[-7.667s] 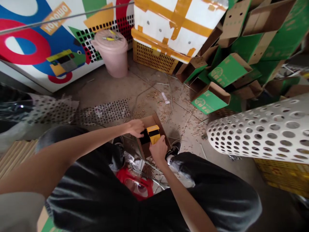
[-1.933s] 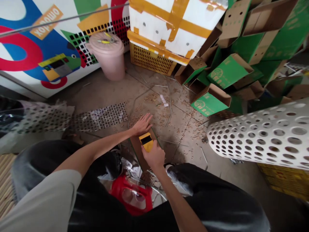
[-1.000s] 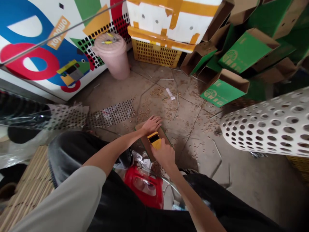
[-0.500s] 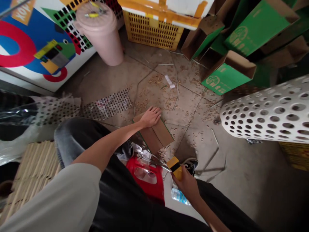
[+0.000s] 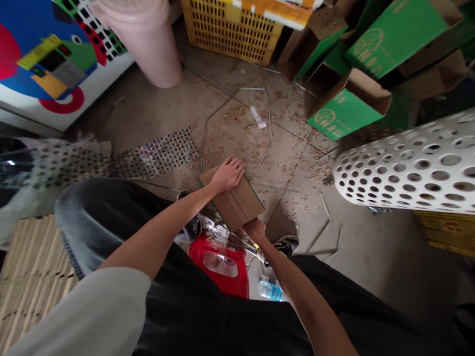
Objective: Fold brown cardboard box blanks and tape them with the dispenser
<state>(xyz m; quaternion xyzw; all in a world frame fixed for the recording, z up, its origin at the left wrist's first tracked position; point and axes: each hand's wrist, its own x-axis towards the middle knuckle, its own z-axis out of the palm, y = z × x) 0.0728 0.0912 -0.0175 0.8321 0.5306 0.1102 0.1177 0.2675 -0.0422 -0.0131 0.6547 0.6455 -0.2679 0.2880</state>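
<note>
A brown cardboard box [image 5: 237,202] sits on the dirty floor between my knees, its flaps closed. My left hand [image 5: 228,174] lies on the box's far end, fingers curled over the edge. My right hand [image 5: 254,228] grips the box's near corner from below, with its fingertips hidden under the cardboard. The yellow tape dispenser is out of sight.
A red stool [image 5: 218,264] and a water bottle [image 5: 270,290] are under me. A pink bucket [image 5: 148,44], a yellow crate [image 5: 232,29] and green cartons [image 5: 345,106] stand at the back. A white perforated roll [image 5: 408,168] juts in from the right.
My right hand ran the yellow dispenser over the box top, drew it back toward me, and now grips the box's near corner without it. My left hand stayed on the box.
</note>
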